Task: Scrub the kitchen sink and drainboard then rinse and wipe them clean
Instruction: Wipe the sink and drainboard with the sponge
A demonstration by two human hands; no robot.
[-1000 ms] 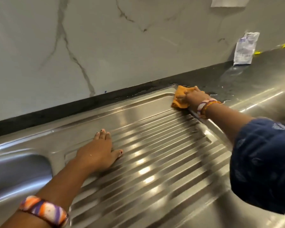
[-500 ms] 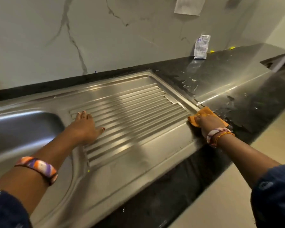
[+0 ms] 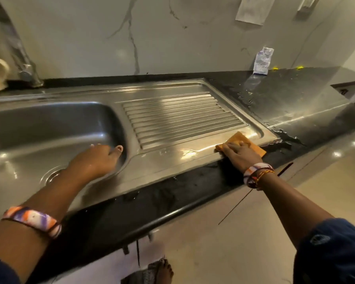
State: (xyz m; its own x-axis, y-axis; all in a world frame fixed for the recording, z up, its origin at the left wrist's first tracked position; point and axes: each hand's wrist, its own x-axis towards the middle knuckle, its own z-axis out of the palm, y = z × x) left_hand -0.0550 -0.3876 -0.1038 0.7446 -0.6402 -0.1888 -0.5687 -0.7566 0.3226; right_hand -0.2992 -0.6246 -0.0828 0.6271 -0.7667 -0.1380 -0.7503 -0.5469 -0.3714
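A steel tap is seen rising at the far left, behind the sink basin, whose drain is partly hidden by the left forearm. The left hand is held over the basin's right edge, its fingers loosely curled and its grip empty; contact with the rim cannot be told. A striped band is worn on that arm. The ribbed drainboard is shown to the right of the basin. At its near right corner an orange cloth is pressed flat under the right hand, fingers spread across it. The dark bench beyond is seen wet, with a white sachet propped against the marble wall.
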